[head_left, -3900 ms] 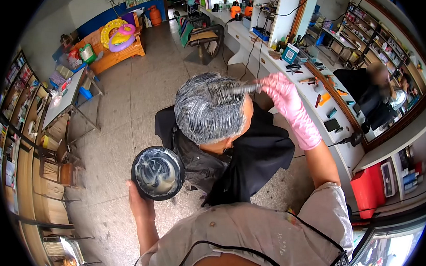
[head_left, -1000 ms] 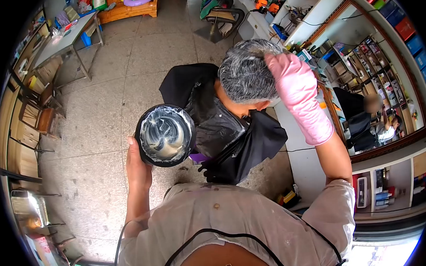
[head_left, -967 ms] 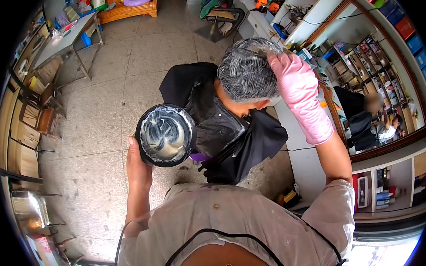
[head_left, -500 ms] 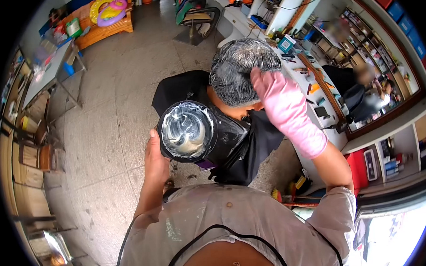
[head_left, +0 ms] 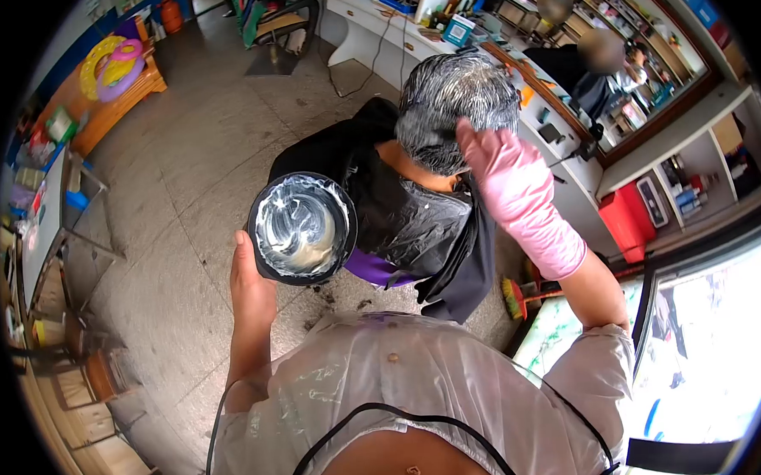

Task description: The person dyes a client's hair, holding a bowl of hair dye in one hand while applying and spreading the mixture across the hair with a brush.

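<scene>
My bare left hand [head_left: 252,281] grips a round black bowl [head_left: 347,215] from its left side. White cream [head_left: 290,218] is smeared around the inside of the bowl. In a pink glove, my right hand [head_left: 514,181] is at the back of a seated person's head, fingers curled in toward the hair [head_left: 459,85]. The short dark-grey hair is streaked with white cream. Something dark shows by my right fingertips, but what it is stays hidden. A black cape [head_left: 414,219] with a shiny plastic layer covers the person's shoulders and back.
A counter [head_left: 564,166] with tools runs along the right under a large mirror [head_left: 637,82]. Behind stands a black chair [head_left: 282,29]. A wooden bench [head_left: 124,92] with swim rings and a cluttered table [head_left: 44,222] are on the left. A broom [head_left: 512,298] lies at lower right.
My view has turned and shifted, so the room has moved leftward in it. The bowl stays in my left hand, and my gloved right hand remains at the back of the hair.
</scene>
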A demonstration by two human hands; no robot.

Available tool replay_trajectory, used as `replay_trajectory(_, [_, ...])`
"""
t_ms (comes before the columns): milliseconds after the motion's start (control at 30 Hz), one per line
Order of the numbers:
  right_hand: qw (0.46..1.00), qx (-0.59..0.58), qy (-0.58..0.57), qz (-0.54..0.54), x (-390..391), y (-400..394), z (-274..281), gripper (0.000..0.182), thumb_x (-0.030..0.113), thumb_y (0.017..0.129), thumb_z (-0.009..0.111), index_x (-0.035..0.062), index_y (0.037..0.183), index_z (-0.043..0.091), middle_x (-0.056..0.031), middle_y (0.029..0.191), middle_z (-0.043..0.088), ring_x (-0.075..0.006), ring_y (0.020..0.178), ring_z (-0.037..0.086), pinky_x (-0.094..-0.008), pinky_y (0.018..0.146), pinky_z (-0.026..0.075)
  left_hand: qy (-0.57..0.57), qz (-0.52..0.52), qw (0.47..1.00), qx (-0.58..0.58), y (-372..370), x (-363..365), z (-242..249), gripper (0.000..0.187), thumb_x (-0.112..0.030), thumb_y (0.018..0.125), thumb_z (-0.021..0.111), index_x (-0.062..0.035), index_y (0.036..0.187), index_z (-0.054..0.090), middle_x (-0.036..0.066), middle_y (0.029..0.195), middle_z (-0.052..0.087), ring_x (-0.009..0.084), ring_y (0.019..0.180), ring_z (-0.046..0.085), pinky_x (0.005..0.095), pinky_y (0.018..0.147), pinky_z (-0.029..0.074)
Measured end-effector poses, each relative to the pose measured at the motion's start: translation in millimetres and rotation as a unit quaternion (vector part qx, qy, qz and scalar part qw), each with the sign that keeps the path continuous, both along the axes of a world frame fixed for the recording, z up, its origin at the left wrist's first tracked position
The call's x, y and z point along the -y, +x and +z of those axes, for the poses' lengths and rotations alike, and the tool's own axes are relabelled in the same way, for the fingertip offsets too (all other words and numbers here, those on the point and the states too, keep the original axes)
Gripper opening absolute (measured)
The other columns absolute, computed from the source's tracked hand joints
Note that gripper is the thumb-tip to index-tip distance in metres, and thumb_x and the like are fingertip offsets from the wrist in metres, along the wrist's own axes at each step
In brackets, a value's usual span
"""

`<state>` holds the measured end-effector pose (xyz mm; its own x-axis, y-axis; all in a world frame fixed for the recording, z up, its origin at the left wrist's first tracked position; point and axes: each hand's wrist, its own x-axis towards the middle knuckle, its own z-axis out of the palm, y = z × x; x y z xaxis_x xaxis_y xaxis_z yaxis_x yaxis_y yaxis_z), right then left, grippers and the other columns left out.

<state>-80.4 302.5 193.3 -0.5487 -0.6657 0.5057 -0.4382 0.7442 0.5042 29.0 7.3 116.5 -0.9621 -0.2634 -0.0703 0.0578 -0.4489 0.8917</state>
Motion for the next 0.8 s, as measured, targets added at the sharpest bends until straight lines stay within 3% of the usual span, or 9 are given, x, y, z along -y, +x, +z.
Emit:
replay_trajectory(67, [0.999, 0.003, -0.042, -0.025, 1.2, -5.3, 1.7, 0.039, 0.006, 0.071, 0.058, 0.0083, 0.110, 0.055, -0.0029, 0.069, 0.046, -0.0178, 0.061, 0.052, -0.0302, 0.047, 0.045, 0.009, -0.026, 1.000, 0.008, -5.7, 6.5, 1.8, 0.053, -0.040, 0.094, 0.030, 0.0043, 0.121, 0.041, 0.013, 0.120, 0.049, 0.0208, 0.111, 0.046, 0.0352, 0.096, 0.035])
replay_trajectory(200, [0.994, 0.056, 0.016, -0.089, 0.6, 15.9, -20.6, 0.043, 0.009, 0.073, 0.056, 0.0128, 0.116, 0.052, -0.0018, 0.070, 0.046, -0.0164, 0.061, 0.053, -0.0300, 0.048, 0.047, 0.013, -0.060, 0.998, 0.024, -13.7, 16.7, 4.6, 0.053, -0.041, 0.093, 0.033, 0.0040, 0.121, 0.041, 0.012, 0.120, 0.049, 0.0209, 0.111, 0.047, 0.0358, 0.095, 0.036])
replay_trajectory(300, [0.984, 0.109, -0.011, -0.138, -0.7, 27.9, -17.4, 0.046, 0.006, 0.073, 0.056, 0.0130, 0.118, 0.052, -0.0019, 0.071, 0.051, -0.0171, 0.063, 0.055, -0.0307, 0.050, 0.048, 0.018, -0.077, 0.996, 0.038, -18.4, 21.7, 0.3, 0.054, -0.042, 0.093, 0.034, 0.0034, 0.122, 0.041, 0.012, 0.121, 0.049, 0.0211, 0.111, 0.047, 0.0358, 0.095, 0.036])
replay_trajectory(367, [0.982, 0.088, -0.139, -0.095, -4.6, 26.2, -18.4, 0.050, 0.001, 0.072, 0.053, 0.0132, 0.120, 0.049, -0.0042, 0.076, 0.055, -0.0201, 0.064, 0.056, -0.0313, 0.054, 0.048, 0.019, -0.090, 0.994, 0.051, -18.7, 24.0, 0.0, 0.054, -0.042, 0.092, 0.035, 0.0029, 0.122, 0.041, 0.012, 0.121, 0.048, 0.0212, 0.111, 0.046, 0.0358, 0.095, 0.036])
replay_trajectory(433, [0.986, 0.066, -0.090, -0.126, -7.1, 19.5, -41.2, 0.052, 0.000, 0.072, 0.053, 0.0129, 0.121, 0.047, -0.0053, 0.076, 0.054, -0.0205, 0.063, 0.055, -0.0312, 0.052, 0.048, 0.017, -0.097, 0.993, 0.059, -18.6, 23.5, 1.8, 0.055, -0.043, 0.092, 0.035, 0.0023, 0.123, 0.041, 0.012, 0.122, 0.048, 0.0210, 0.112, 0.046, 0.0357, 0.095, 0.036])
replay_trajectory(500, [0.984, 0.076, -0.113, -0.115, -2.0, 23.6, -53.6, 0.053, 0.001, 0.072, 0.053, 0.0133, 0.122, 0.046, -0.0058, 0.074, 0.051, -0.0205, 0.061, 0.054, -0.0318, 0.047, 0.047, 0.021, -0.099, 0.993, 0.054, -19.8, 25.7, 0.1, 0.055, -0.043, 0.092, 0.035, 0.0020, 0.123, 0.041, 0.012, 0.122, 0.048, 0.0209, 0.112, 0.046, 0.0357, 0.095, 0.036])
replay_trajectory(800, [0.986, 0.089, -0.099, -0.103, 9.1, 30.5, -84.4, 0.053, 0.003, 0.074, 0.053, 0.0146, 0.125, 0.044, -0.0046, 0.068, 0.045, -0.0191, 0.061, 0.052, -0.0301, 0.048, 0.045, 0.011, -0.101, 0.994, 0.050, -16.6, 38.4, -1.8, 0.055, -0.044, 0.092, 0.034, 0.0020, 0.122, 0.042, 0.011, 0.122, 0.048, 0.0207, 0.112, 0.046, 0.0355, 0.096, 0.035])
